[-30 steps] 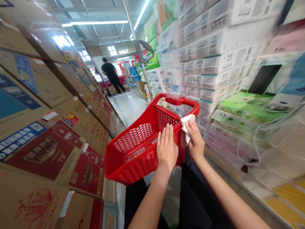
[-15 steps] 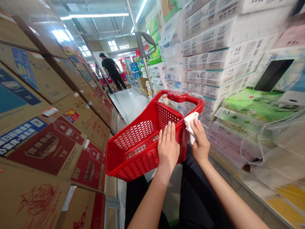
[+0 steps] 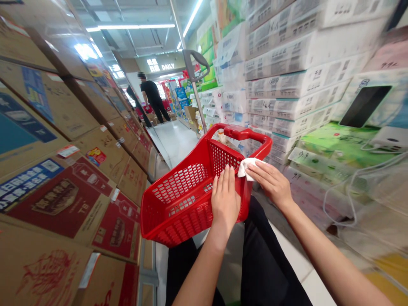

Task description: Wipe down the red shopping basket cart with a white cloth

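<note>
A red plastic shopping basket (image 3: 178, 199) with a raised red handle (image 3: 244, 134) rests tilted on my lap. My left hand (image 3: 225, 199) lies on the basket's near end wall, fingers together and hooked over the rim. My right hand (image 3: 270, 180) presses a white wipe (image 3: 247, 166) against the basket's top corner, just below the handle, with the fingers stretched over the wipe.
Stacked cardboard boxes (image 3: 63, 170) line the left side of a narrow aisle. Packs of tissue (image 3: 287, 85) are piled high on the right, with a dark phone (image 3: 363, 105) and white cables among them. A person in black (image 3: 153, 100) stands far down the aisle.
My right hand with the wipe has shifted from the side of the corner onto its top, the wrist swinging out to the right. My left hand has stayed on the basket.
</note>
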A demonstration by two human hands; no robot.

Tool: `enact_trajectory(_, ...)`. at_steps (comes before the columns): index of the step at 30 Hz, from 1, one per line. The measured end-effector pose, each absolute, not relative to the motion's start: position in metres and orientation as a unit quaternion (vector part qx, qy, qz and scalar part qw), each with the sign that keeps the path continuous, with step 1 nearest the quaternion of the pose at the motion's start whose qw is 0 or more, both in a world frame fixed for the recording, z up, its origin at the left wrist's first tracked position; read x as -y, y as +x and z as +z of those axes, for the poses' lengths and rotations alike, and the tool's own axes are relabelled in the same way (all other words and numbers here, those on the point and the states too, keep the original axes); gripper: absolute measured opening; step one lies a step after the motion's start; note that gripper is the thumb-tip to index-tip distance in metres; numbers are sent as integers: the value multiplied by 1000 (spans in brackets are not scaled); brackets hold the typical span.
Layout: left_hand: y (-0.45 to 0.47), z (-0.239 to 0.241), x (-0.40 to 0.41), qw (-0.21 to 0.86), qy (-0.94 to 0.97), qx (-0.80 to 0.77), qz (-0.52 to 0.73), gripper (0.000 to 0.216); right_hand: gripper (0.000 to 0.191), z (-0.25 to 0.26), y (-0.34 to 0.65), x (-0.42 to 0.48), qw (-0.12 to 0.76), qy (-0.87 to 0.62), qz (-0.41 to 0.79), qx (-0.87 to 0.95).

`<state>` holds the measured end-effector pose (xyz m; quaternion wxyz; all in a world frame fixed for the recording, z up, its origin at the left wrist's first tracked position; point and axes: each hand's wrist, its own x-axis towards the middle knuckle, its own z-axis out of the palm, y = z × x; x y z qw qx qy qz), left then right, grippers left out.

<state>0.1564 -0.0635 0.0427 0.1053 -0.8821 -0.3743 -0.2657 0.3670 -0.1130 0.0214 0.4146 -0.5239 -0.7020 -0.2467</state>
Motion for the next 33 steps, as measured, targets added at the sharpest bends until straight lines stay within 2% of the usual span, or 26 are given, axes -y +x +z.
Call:
enact_trajectory(3, 156, 43, 64, 106, -884, 369, -269, 85, 47, 21, 372, 110, 435, -526, -266, 681)
enact_trajectory(7, 152, 43, 67, 112, -884, 363, -272, 89, 53, 29, 383, 109, 559, -564, -297, 530)
enact_trajectory(9, 152, 43, 68, 112, -883, 362, -278, 90, 61, 43, 389, 108, 584, -573, -295, 493)
enact_trajectory(13, 155, 42, 68, 104, -879, 365, -290, 87, 68, 65, 372, 104, 512, -580, -292, 562)
enact_trajectory(19, 154, 42, 65, 99, -881, 361, -290, 86, 57, 60, 343, 113, 357, -553, -272, 702)
enact_trajectory(21, 151, 43, 66, 102, -885, 355, -284, 85, 55, 65, 360, 113, 352, -551, -269, 707)
enact_trajectory(26, 150, 45, 69, 98, -883, 357, -289, 83, 55, 88, 399, 104, 449, -572, -288, 623)
enact_trajectory(33, 151, 41, 68, 90, -879, 355, -306, 86, 51, 65, 344, 119, 358, -522, -240, 736)
